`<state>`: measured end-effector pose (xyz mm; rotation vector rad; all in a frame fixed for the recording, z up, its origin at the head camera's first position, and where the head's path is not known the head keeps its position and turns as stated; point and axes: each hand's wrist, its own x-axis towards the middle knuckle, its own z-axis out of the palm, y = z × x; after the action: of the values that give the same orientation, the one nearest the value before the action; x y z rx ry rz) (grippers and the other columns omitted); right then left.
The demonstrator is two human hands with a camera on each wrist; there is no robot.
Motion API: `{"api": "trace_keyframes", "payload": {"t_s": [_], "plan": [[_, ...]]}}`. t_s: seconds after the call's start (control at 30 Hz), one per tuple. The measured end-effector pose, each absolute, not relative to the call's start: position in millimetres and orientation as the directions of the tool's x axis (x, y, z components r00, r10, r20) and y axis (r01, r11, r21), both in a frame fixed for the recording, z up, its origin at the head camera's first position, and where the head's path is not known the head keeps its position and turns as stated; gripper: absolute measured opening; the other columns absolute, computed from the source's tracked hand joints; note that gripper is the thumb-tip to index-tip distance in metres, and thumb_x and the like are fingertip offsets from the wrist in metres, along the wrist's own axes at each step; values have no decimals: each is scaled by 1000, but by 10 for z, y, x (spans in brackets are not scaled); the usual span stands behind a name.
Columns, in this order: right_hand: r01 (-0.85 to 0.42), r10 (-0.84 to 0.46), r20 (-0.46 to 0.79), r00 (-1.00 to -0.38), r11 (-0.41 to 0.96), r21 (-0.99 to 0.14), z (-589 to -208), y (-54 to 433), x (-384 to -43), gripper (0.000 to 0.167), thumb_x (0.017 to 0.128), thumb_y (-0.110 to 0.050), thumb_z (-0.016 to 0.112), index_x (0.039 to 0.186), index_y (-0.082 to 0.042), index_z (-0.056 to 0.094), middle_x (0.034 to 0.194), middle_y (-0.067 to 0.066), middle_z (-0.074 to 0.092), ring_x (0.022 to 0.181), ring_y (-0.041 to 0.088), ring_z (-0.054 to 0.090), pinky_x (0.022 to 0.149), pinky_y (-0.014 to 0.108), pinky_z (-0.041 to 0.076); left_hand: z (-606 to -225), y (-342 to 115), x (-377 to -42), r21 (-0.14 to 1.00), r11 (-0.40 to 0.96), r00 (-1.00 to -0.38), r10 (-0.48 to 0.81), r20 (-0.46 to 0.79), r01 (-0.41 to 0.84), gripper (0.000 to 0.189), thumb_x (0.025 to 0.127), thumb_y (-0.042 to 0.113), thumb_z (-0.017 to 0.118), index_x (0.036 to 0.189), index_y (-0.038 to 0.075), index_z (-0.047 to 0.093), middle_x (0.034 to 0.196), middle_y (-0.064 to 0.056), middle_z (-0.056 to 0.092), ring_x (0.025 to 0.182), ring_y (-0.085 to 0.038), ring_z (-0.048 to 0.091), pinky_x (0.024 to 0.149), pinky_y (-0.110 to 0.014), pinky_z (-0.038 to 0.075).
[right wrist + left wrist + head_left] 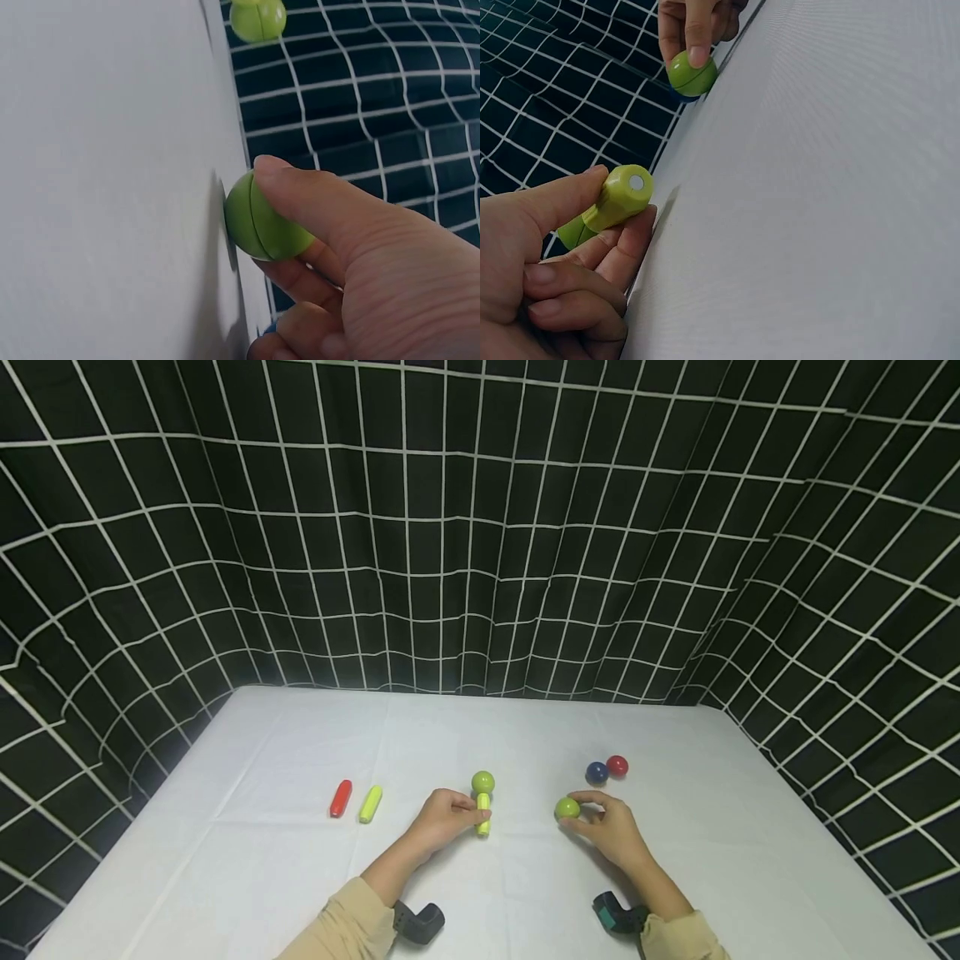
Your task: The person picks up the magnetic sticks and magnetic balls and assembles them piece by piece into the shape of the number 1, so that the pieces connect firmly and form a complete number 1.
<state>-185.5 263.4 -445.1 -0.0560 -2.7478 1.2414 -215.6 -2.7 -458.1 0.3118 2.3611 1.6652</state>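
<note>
My left hand (447, 820) pinches a yellow-green rod (483, 814) between thumb and fingers; the rod's near end shows a pale round disc in the left wrist view. A green ball (483, 782) sits at the rod's far end and appears to touch it. To the right, my right hand (611, 828) grips a second green ball (262, 217) by thumb and fingers, at or just above the tabletop. Beyond that hand, a blue ball (597, 772) and a red ball (617, 766) lie side by side.
On the left of the white-covered table (285, 877) lie a red rod (341, 798) and another yellow-green rod (371, 804). A dark curtain with a white grid (465, 568) hangs behind and at both sides. Dark wrist devices (420, 923) sit at both sleeves.
</note>
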Motion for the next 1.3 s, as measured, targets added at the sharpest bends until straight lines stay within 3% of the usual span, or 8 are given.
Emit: {"api": "trace_keyframes", "payload": {"t_s": [0.17, 0.67, 0.8, 1.3], "plan": [[-49, 58, 116, -992, 662, -748, -4448, 2540, -1810, 43, 71, -20, 80, 108, -4, 65, 103, 13, 67, 44, 3, 32, 44, 19, 30, -4584, -6, -2168, 938, 345, -951, 298, -77, 32, 32, 79, 29, 71, 90, -1, 70, 78, -5, 66, 75, -15, 55, 67, -26, 45], [-148, -86, 121, -989, 634, -759, -4462, 2185, -1674, 41, 69, -18, 81, 105, -6, 66, 83, 3, 64, 43, 1, 31, 41, 17, 28, -4572, -6, -2168, 931, 364, -954, 286, -89, 22, 29, 79, 31, 71, 84, 2, 71, 76, -3, 66, 74, -14, 55, 67, -26, 44], [-198, -143, 138, -980, 620, -759, -4457, 2110, -1648, 39, 70, -19, 80, 105, -5, 66, 89, 5, 65, 42, -1, 31, 40, 16, 28, -4576, -13, -2178, 935, 353, -951, 297, -84, 27, 29, 79, 31, 70, 83, 3, 71, 75, -3, 65, 74, -14, 53, 66, -26, 43], [-248, -234, 133, -963, 586, -771, -4430, 1853, -1535, 40, 72, -22, 79, 106, -4, 66, 51, -6, 41, 38, -5, 26, 39, 11, 23, -4574, -24, -2182, 946, 324, -950, 301, -76, 27, 29, 80, 29, 70, 83, 1, 71, 76, -3, 66, 72, -12, 50, 64, -24, 40]]}}
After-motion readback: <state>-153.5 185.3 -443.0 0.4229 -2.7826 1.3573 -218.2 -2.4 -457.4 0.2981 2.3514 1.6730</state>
